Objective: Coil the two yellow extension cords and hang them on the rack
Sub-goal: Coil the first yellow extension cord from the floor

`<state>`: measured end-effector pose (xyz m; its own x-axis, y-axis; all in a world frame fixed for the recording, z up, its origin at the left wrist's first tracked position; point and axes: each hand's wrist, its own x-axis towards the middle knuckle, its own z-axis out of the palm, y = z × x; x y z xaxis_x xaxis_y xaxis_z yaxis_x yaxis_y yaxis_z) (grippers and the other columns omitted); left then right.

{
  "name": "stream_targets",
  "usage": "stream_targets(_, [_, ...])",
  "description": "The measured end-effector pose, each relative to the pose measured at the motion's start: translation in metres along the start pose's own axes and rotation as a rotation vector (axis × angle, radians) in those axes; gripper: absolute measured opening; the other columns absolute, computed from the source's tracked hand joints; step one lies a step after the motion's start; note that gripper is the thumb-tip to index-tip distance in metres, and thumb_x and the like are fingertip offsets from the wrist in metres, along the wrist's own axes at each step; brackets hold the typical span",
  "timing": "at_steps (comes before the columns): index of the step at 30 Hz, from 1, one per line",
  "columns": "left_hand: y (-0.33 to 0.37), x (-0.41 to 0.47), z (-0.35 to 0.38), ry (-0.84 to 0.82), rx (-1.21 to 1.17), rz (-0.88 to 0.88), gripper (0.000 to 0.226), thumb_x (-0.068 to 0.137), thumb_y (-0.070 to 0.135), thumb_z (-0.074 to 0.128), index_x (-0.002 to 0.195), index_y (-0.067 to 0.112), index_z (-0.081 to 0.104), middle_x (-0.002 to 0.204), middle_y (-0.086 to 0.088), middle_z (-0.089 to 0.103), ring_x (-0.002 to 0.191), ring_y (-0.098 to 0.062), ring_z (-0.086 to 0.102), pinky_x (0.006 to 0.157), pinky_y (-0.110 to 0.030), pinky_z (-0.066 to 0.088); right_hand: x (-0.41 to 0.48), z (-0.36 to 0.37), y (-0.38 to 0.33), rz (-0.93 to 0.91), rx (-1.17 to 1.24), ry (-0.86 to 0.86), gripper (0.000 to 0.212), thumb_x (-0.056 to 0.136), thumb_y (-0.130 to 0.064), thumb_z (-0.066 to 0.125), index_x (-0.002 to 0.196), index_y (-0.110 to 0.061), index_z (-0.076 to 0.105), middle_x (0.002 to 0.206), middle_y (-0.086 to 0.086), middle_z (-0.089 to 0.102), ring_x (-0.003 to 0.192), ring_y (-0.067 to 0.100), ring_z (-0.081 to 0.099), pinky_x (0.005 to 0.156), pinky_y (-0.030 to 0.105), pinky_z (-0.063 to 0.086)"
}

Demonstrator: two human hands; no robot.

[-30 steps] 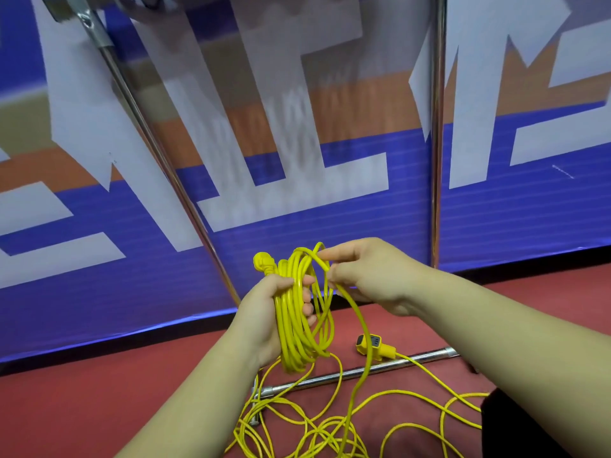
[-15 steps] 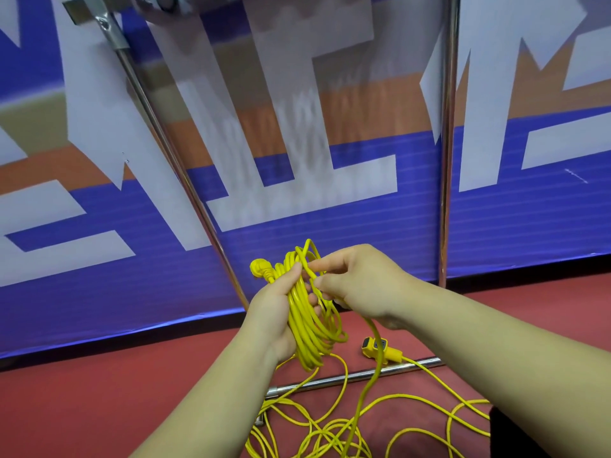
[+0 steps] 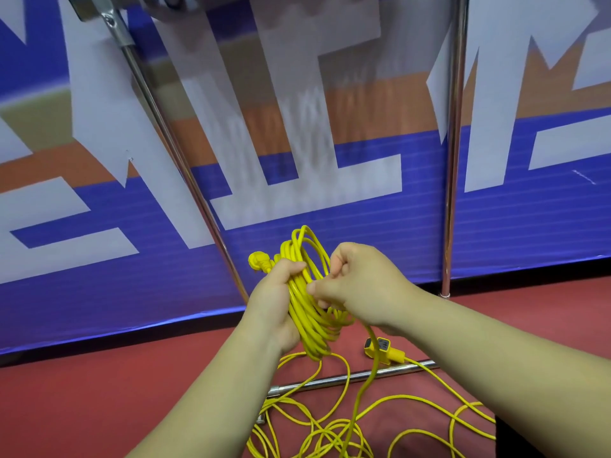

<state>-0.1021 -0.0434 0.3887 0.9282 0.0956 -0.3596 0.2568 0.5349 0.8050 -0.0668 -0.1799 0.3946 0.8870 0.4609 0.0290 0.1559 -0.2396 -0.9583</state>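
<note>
My left hand (image 3: 276, 300) grips a coil of yellow extension cord (image 3: 312, 312) in front of me, its yellow plug (image 3: 258, 262) sticking out at the upper left. My right hand (image 3: 362, 285) is curled against the coil's right side and pinches the strand that runs down from it. That loose cord (image 3: 330, 424) lies tangled on the red floor below. A yellow socket end (image 3: 383, 349) rests on the floor by the rack's base bar (image 3: 350, 378). The metal rack's slanted pole (image 3: 172, 153) and upright pole (image 3: 453, 143) rise behind my hands.
A blue, white and orange banner wall (image 3: 529, 226) stands close behind the rack. Red floor (image 3: 99, 391) spreads to the left. A dark shape (image 3: 515, 441) sits at the lower right edge.
My right hand has come down from the top of the coil to its right side, laying another turn of cord on it. The view has tilted slightly.
</note>
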Motion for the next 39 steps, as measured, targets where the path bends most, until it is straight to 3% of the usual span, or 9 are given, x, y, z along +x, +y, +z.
stream_targets(2, [0.008, -0.002, 0.004, 0.028, -0.015, 0.057, 0.049, 0.094, 0.026, 0.043, 0.051, 0.01, 0.06, 0.052, -0.008, 0.053, 0.041, -0.024, 0.051, 0.057, -0.033, 0.047, -0.004, 0.003, -0.001, -0.008, 0.102, -0.066, 0.031, 0.085, -0.015, 0.077, 0.083, -0.014, 0.045, 0.061, 0.011, 0.069, 0.052, 0.016, 0.063, 0.054, 0.033, 0.049])
stream_targets(4, [0.02, 0.0, -0.001, 0.095, -0.082, 0.142, 0.041, 0.094, 0.025, 0.045, 0.057, 0.012, 0.057, 0.056, -0.004, 0.053, 0.047, -0.02, 0.055, 0.049, -0.027, 0.049, -0.008, 0.003, 0.0, -0.028, 0.188, -0.163, 0.024, 0.092, -0.009, 0.069, 0.086, -0.012, 0.045, 0.063, 0.011, 0.066, 0.056, 0.02, 0.064, 0.056, 0.033, 0.051])
stream_targets(9, [0.053, -0.002, -0.026, 0.209, -0.282, 0.333, 0.027, 0.097, 0.02, 0.049, 0.073, 0.009, 0.057, 0.061, -0.003, 0.063, 0.058, -0.013, 0.067, 0.064, -0.029, 0.06, -0.014, -0.003, 0.008, 0.027, 0.214, -0.31, 0.012, 0.098, -0.006, 0.058, 0.092, -0.01, 0.049, 0.076, 0.01, 0.068, 0.067, 0.019, 0.065, 0.067, 0.037, 0.051])
stream_targets(13, [0.073, -0.012, -0.041, 0.21, -0.388, 0.441, 0.03, 0.097, 0.016, 0.044, 0.068, 0.012, 0.049, 0.053, 0.001, 0.052, 0.044, -0.013, 0.057, 0.056, -0.023, 0.055, -0.013, -0.004, 0.014, 0.03, 0.216, -0.363, 0.009, 0.1, -0.004, 0.053, 0.094, -0.009, 0.048, 0.079, 0.009, 0.069, 0.067, 0.016, 0.064, 0.069, 0.033, 0.048])
stream_targets(19, [0.087, -0.014, -0.074, 0.205, -0.433, 0.51, 0.028, 0.096, 0.013, 0.046, 0.069, 0.014, 0.048, 0.057, 0.005, 0.046, 0.045, -0.008, 0.048, 0.054, -0.019, 0.049, -0.006, -0.001, 0.027, 0.056, 0.166, -0.439, 0.007, 0.098, -0.002, 0.055, 0.096, -0.008, 0.054, 0.081, 0.01, 0.071, 0.068, 0.017, 0.063, 0.064, 0.024, 0.049])
stream_targets(23, [0.077, -0.016, -0.08, 0.061, -0.307, 0.367, 0.02, 0.094, 0.016, 0.054, 0.075, 0.017, 0.055, 0.059, 0.009, 0.045, 0.043, -0.003, 0.042, 0.048, -0.019, 0.044, 0.005, -0.011, 0.034, 0.061, 0.046, -0.259, 0.007, 0.094, -0.005, 0.061, 0.088, -0.006, 0.063, 0.076, 0.009, 0.073, 0.062, 0.016, 0.059, 0.058, 0.026, 0.042])
stream_targets(26, [0.064, -0.02, -0.072, 0.037, -0.037, 0.291, 0.011, 0.085, 0.017, 0.065, 0.076, 0.017, 0.059, 0.058, 0.006, 0.042, 0.039, -0.005, 0.039, 0.044, -0.021, 0.043, 0.014, -0.023, 0.03, 0.072, 0.127, -0.048, 0.013, 0.091, -0.004, 0.065, 0.079, -0.007, 0.067, 0.067, 0.012, 0.067, 0.053, 0.018, 0.05, 0.054, 0.027, 0.035])
stream_targets(30, [0.042, -0.025, -0.049, 0.051, 0.307, 0.294, 0.023, 0.09, 0.007, 0.066, 0.069, 0.013, 0.057, 0.058, -0.003, 0.042, 0.038, -0.011, 0.037, 0.043, -0.024, 0.041, 0.016, -0.031, 0.02, 0.034, 0.113, 0.098, 0.01, 0.09, -0.005, 0.066, 0.08, -0.003, 0.069, 0.059, 0.0, 0.067, 0.05, 0.013, 0.053, 0.053, 0.024, 0.044])
stream_targets(39, [0.003, -0.024, -0.015, 0.084, 0.427, 0.253, 0.01, 0.087, 0.012, 0.074, 0.081, 0.011, 0.067, 0.055, -0.005, 0.045, 0.038, -0.014, 0.038, 0.048, -0.027, 0.043, 0.012, -0.038, 0.014, -0.073, 0.07, 0.165, 0.008, 0.088, -0.01, 0.069, 0.08, -0.012, 0.07, 0.074, 0.013, 0.074, 0.058, 0.021, 0.054, 0.061, 0.039, 0.044])
